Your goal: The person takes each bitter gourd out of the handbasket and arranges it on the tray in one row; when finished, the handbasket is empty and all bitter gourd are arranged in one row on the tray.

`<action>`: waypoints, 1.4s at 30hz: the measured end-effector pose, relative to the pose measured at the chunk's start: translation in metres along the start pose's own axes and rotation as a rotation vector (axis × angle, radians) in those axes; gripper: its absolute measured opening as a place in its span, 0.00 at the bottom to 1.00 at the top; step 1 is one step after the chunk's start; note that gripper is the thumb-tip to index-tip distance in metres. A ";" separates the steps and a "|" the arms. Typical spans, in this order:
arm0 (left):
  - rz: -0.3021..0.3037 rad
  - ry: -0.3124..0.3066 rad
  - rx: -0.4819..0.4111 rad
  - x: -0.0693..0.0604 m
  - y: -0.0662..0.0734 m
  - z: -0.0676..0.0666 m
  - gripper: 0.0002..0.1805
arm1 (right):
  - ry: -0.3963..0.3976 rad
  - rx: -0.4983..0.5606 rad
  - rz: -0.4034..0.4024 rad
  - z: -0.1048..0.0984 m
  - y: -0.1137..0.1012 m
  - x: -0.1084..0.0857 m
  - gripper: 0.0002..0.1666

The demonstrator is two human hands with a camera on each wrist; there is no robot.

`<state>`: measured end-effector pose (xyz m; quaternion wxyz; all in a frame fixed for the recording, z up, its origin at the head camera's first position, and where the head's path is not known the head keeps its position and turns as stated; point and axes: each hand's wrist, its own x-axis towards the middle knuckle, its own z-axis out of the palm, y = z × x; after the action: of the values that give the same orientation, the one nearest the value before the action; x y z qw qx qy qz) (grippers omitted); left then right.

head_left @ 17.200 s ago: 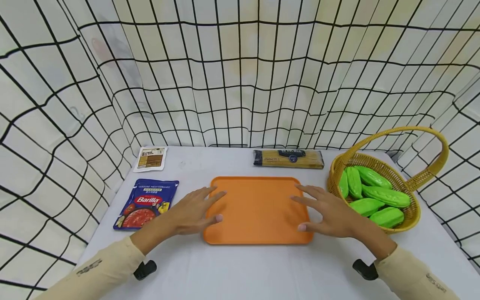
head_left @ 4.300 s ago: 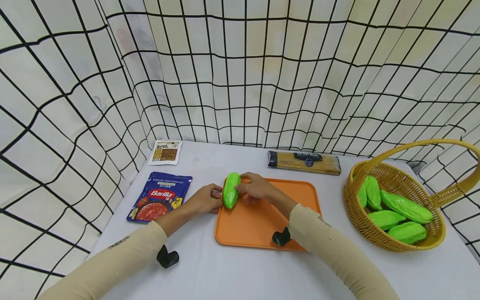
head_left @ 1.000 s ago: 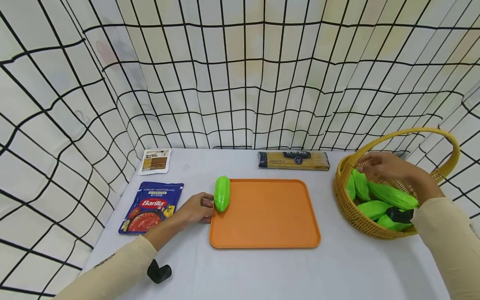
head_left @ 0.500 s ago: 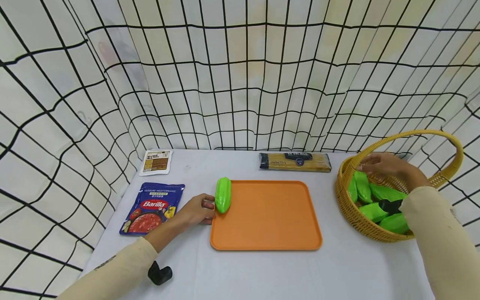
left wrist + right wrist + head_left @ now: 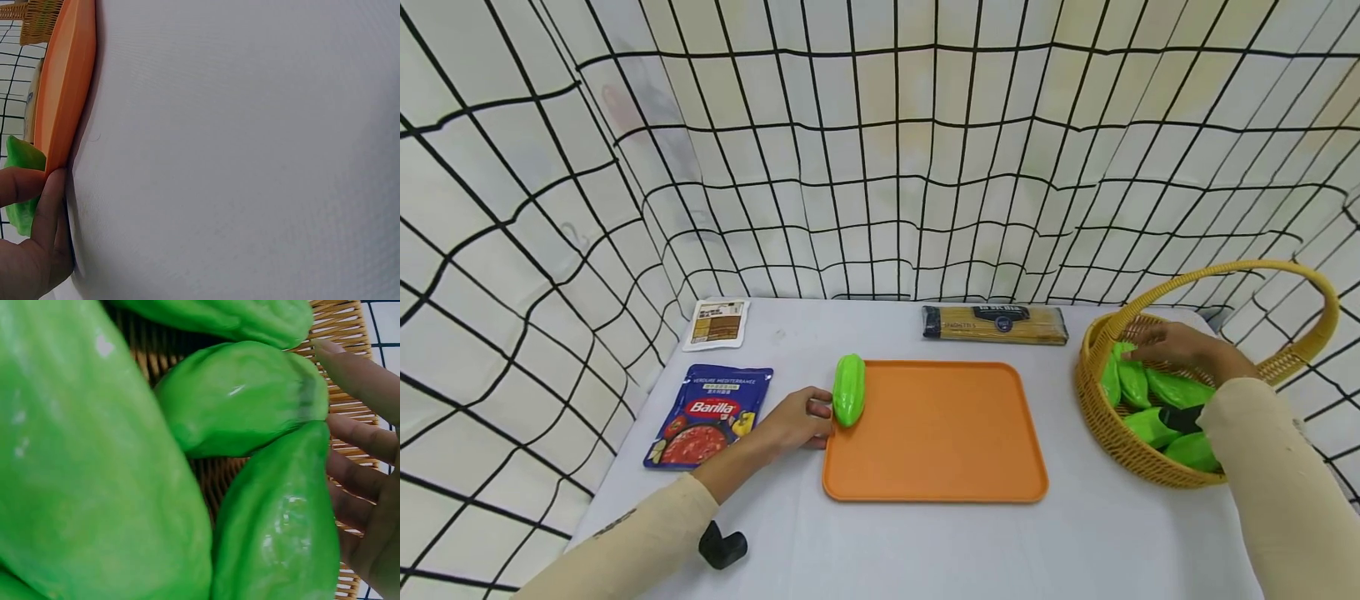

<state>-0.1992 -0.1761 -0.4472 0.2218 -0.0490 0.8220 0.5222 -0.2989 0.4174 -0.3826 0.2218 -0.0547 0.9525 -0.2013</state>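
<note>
I note remotely that the right hand (image 5: 1180,346) has moved from the orange tray (image 5: 940,433) into the basket (image 5: 1097,433), fingers spread beside ungripped green gourds (image 5: 1131,385), while the left hand (image 5: 801,421) pinches the tray's rim beside the single gourd (image 5: 849,392) there, whose placing I judge finished.

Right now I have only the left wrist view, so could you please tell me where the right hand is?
Observer: The right hand is in the wicker basket, its fingers next to the green vegetables.
Operator: Thank you; does it seem to have hold of one of them?
Observer: It doesn't look like it; in the right wrist view its fingers lie extended by the ends of the green vegetables, not curled round any.
</note>
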 end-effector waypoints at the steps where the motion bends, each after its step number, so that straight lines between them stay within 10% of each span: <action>1: -0.001 0.000 0.000 0.000 0.000 0.000 0.31 | -0.018 0.002 -0.004 0.001 0.001 0.000 0.49; 30: 0.001 -0.002 -0.007 0.001 0.000 0.000 0.30 | 0.046 -0.054 -0.038 0.000 -0.009 -0.001 0.53; 42: 0.007 -0.008 -0.008 0.002 -0.001 0.000 0.30 | 0.137 0.098 -0.039 -0.004 -0.015 -0.010 0.53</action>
<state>-0.2005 -0.1764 -0.4492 0.2231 -0.0446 0.8192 0.5264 -0.2918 0.4072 -0.3692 0.1547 -0.0484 0.9532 -0.2552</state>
